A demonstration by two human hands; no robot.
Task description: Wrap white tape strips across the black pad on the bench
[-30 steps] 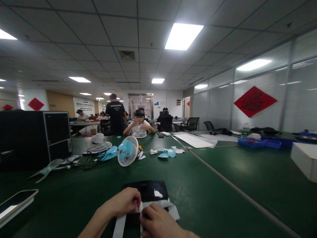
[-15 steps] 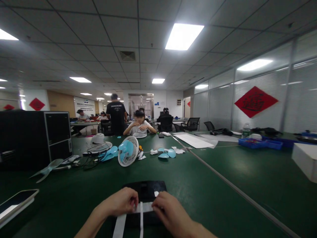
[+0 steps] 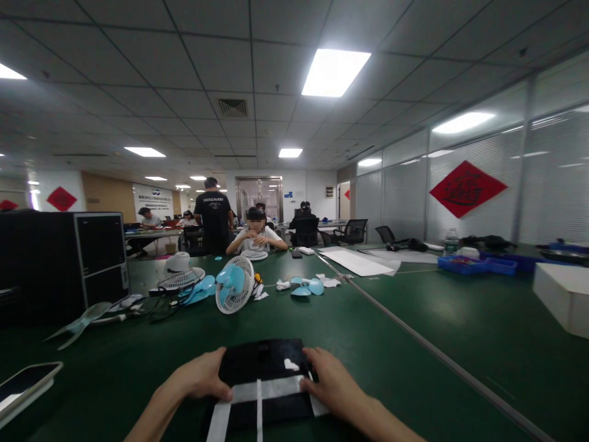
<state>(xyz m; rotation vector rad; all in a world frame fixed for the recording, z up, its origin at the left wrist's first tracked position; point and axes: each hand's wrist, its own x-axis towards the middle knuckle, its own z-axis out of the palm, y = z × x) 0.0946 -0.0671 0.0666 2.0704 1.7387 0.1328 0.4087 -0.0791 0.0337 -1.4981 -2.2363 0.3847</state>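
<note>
Left hand [image 3: 205, 376], right hand [image 3: 335, 382] moved apart, now grasping black panel [image 3: 257, 362] by sides.

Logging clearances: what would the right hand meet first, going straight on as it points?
The black panel, at whose right edge the right hand seems to rest; depth is unclear.

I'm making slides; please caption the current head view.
Left hand and right hand touch opposite sides of a black object bearing white strips on a green table.

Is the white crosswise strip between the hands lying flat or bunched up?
Flat: the strip runs straight across the black object, between left hand and right hand.
</note>
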